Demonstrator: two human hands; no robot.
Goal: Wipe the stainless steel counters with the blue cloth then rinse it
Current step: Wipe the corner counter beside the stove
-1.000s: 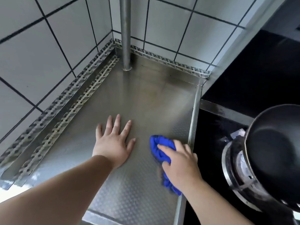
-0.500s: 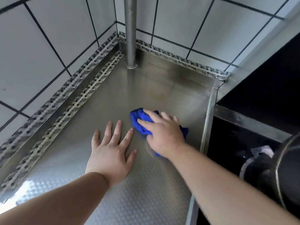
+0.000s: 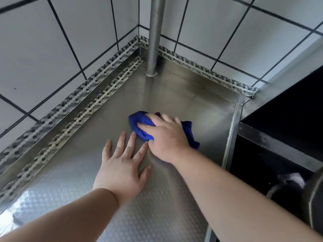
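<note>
We see the left hand (image 3: 122,169) lying flat on the steel surface (image 3: 87,154), its fingers (image 3: 120,144) straight and spread. Just right of those fingertips, the right hand (image 3: 166,138) presses the blue cloth (image 3: 141,123) onto the surface, fingers curled over it. A metal pole (image 3: 154,37) stands beyond both hands. Right of the fingers lies a dark stove (image 3: 279,154).

The right hand (image 3: 165,138) covers most of the blue cloth (image 3: 139,122); a dark pan (image 3: 314,203) is cut off.
</note>
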